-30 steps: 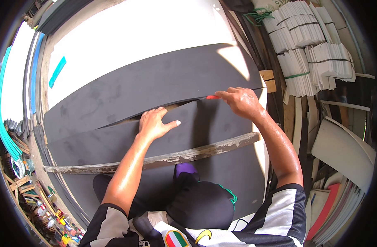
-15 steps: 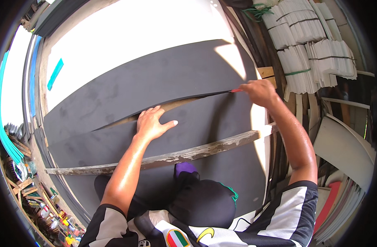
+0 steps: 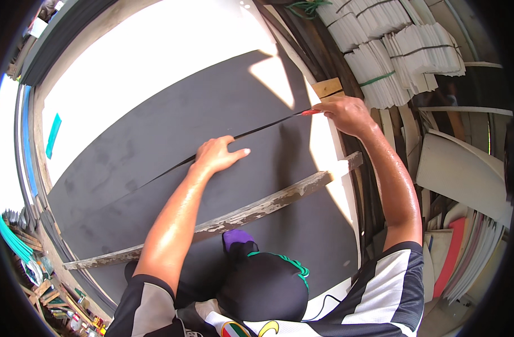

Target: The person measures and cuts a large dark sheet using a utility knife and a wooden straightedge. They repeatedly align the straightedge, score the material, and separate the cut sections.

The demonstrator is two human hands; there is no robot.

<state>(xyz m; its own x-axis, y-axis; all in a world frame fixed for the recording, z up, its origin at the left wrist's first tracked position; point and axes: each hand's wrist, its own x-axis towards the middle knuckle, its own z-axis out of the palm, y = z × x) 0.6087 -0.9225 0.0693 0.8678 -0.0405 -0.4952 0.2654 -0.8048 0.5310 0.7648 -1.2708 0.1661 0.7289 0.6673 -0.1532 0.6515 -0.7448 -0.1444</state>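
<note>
small red hand tool (image 3: 311, 112) reaches the sunlit side

a person's right hand (image 3: 346, 115), right of the frame's upper centre, closes its fingers around the tool at the right end of a long, thin dark gap (image 3: 268, 126) in broad, matte dark-grey sheeting (image 3: 229, 90), which fills the middle of the frame. the tool's tip is too small to make out. the left hand (image 3: 215, 154), near the centre, grips nothing: it lies palm down on the sheeting beside the gap, thumb spread well away from the fingers.

over the past second the right hand has travelled rightward along the gap, to where sunlight strikes a bright border. the gap, wider half a second ago with tan showing through, has narrowed to a dark sliver. that suggests little of the line remains to the tool's right, and that the two sides now lie closer together.

below the hands, a long, paint-worn wooden batten (image 3: 262, 206) slants across the sheeting. bundled white flat strips (image 3: 375, 73) are stacked at upper right; a short turquoise strip (image 3: 53, 136) lies on the bright white surface (image 3: 139, 67) at upper left.
</note>
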